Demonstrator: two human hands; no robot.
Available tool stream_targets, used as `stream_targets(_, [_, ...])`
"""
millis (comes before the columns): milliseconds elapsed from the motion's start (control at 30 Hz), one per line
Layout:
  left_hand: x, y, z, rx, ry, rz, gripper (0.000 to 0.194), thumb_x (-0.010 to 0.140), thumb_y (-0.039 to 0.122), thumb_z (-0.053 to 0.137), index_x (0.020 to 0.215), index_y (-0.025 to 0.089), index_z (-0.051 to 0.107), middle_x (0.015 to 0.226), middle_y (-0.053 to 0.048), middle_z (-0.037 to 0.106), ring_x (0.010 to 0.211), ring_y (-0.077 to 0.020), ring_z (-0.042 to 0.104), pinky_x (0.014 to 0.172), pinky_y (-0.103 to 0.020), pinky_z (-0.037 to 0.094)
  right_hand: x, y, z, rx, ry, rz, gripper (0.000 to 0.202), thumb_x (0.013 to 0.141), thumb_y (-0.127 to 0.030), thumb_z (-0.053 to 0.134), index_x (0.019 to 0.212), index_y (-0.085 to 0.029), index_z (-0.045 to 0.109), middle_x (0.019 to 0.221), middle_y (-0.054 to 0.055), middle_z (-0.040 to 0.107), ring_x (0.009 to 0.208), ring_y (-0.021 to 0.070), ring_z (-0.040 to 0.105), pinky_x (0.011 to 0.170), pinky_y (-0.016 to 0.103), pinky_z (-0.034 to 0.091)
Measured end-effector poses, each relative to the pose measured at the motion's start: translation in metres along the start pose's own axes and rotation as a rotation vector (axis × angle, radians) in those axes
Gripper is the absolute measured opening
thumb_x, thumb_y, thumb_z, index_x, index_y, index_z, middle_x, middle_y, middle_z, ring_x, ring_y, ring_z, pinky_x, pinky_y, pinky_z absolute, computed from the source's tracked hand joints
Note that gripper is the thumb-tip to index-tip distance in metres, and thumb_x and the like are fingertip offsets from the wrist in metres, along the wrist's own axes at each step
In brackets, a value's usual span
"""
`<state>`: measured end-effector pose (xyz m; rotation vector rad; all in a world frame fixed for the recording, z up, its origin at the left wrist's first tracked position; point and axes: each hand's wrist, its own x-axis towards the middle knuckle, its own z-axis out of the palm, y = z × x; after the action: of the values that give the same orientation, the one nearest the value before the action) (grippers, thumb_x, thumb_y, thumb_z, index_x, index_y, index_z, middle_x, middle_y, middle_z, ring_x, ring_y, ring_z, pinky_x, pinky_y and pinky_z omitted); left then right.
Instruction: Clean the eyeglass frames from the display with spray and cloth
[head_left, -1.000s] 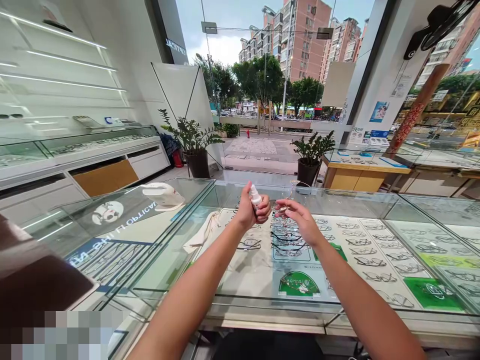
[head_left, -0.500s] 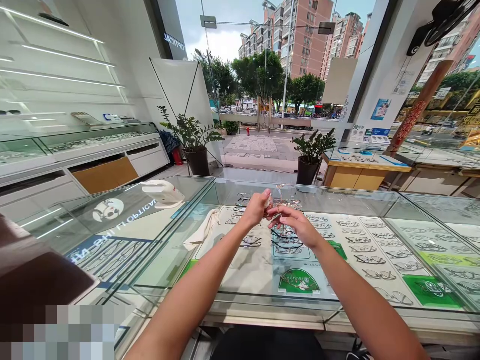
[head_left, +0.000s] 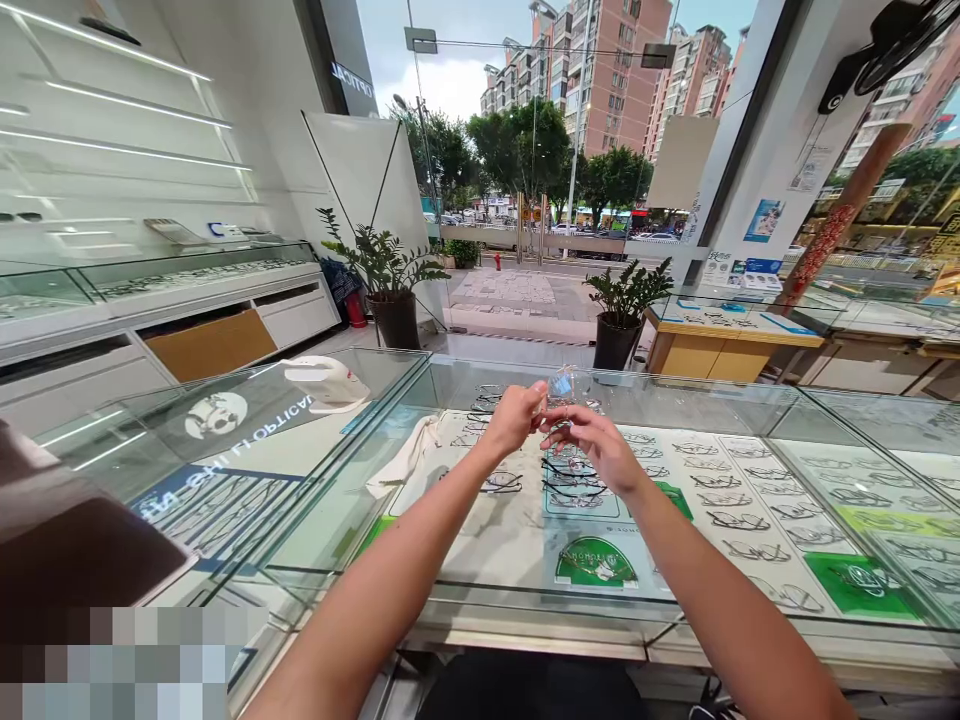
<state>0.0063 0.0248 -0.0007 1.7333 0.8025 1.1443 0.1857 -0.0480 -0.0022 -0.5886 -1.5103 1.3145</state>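
Above the glass display case, my left hand (head_left: 519,418) is closed in a pinch on a pair of thin-rimmed eyeglasses (head_left: 562,383). One clear lens shows past the thumb with a blue reflection; much of the frame is hidden by my fingers. My right hand (head_left: 592,445) is beside it, its bent fingertips meeting the near part of the eyeglasses. Below both hands, rows of eyeglasses (head_left: 574,488) lie inside the case. A pale cloth (head_left: 405,458) rests on the glass left of my hands.
The glass display case (head_left: 360,590) stretches across in front of me, with more frames at right (head_left: 739,520). A white object with a handle-like opening (head_left: 326,385) stands on the left counter. Beyond are two potted plants (head_left: 394,315) (head_left: 619,335) and a glass door.
The eyeglasses have turned slightly, so a lens now catches a blue reflection. My right fingers have shifted a little upward; my left hand stays almost in place.
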Motion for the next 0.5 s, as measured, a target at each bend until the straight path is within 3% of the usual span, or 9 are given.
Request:
stream_targets(167, [-0.0054,0.0033,0.0036,0.161,-0.131,0.025,0.072,0.091,0.076,0.046,0.046,0.02,0.041,0.045,0.0,0.041,0.045,-0.0113,0.036,0.05,-0.029,0.026,0.0029,-0.0026,-0.0045,0.012,0.191,-0.033,0.034,0.093,-0.038,0.059,0.121,-0.026,0.072,0.125,0.008,0.073,0.106,0.0257,0.073,0.085,0.036,0.056])
stream_targets(500, [-0.0078,0.0005,0.0075,0.22,-0.199,0.067,0.067,0.093,0.072,0.045,0.051,0.02,0.038,0.049,0.002,0.035,0.049,-0.0113,0.029,0.052,-0.029,0.021,0.0019,-0.0034,-0.0043,0.033,0.219,-0.056,0.035,0.094,-0.038,0.061,0.125,-0.026,0.072,0.128,0.008,0.073,0.111,0.0246,0.07,0.088,0.036,0.058])
